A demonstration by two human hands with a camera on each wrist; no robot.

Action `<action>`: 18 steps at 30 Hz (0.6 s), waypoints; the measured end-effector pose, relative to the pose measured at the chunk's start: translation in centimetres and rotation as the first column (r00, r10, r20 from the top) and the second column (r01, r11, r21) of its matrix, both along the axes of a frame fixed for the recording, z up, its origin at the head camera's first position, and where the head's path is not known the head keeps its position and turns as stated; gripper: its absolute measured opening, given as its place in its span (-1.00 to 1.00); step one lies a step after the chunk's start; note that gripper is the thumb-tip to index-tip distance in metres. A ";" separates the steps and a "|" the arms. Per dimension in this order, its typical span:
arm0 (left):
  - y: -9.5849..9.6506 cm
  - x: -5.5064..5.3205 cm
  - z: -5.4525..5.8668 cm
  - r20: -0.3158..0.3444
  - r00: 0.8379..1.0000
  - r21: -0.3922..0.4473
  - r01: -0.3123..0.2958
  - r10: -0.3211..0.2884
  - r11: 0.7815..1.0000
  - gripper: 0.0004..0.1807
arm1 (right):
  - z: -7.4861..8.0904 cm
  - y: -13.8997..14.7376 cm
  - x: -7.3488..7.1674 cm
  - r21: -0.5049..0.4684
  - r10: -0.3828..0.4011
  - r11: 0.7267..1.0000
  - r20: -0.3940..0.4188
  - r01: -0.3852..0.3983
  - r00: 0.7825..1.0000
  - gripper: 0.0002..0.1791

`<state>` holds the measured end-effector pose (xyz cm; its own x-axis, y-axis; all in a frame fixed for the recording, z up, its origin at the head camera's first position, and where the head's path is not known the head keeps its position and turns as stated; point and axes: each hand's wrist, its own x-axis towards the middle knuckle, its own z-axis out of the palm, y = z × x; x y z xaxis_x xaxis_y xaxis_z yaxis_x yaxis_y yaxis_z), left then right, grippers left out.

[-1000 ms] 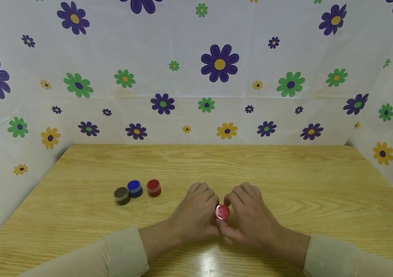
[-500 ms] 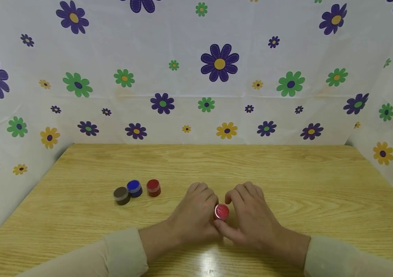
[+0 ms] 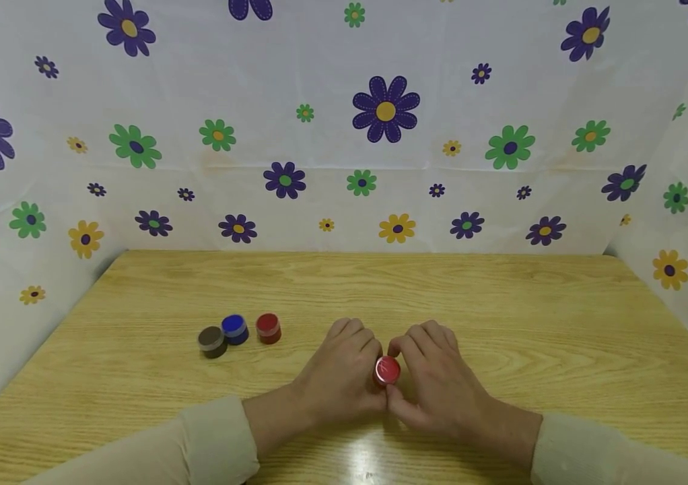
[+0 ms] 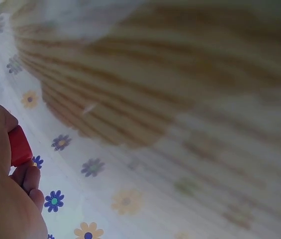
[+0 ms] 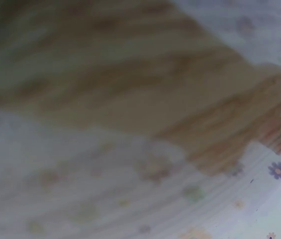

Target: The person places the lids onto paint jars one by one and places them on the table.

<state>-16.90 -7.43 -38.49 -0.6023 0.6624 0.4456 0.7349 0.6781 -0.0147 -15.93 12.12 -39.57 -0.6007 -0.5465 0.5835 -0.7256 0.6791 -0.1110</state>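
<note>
In the head view my left hand grips a small round pot with a shiny pinkish-red top, keeping it upright over the near middle of the table. My right hand reaches it from the other side, index finger at the far edge of the top and thumb at the near edge. The pot's lower part is mostly hidden by the hands. In the left wrist view, the red side of the pot shows between the thumb and fingers of the left hand. Only a sliver of hand enters the right wrist view.
To the left on the wooden table stand a brown pot, a blue pot beside it, and a dark red pot slightly apart. A flower-printed sheet encloses the back and sides.
My right thumb and index finger spread a little off the pot's top, then came back to its edges, the thumb now lower. The left hand and the other pots stay put.
</note>
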 end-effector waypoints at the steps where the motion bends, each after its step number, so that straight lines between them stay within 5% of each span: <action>1: 0.0 0.0 0.0 -0.004 1.000 0.001 0.002 -0.002 1.000 -0.63 | 0.0 0.0 0.0 0.001 -0.001 1.000 -0.002 0.001 1.000 -0.67; 18: 0.1 -0.1 -0.3 -0.088 0.996 0.028 0.034 -0.031 0.999 -0.61 | -0.1 -0.1 0.0 0.007 -0.031 0.999 -0.019 0.031 0.999 -0.68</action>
<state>-16.99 -7.35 -38.83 -0.5388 0.6665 0.5153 0.7532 0.6551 -0.0598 -15.97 12.03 -39.69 -0.6066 -0.5321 0.5906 -0.7060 0.7021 -0.0926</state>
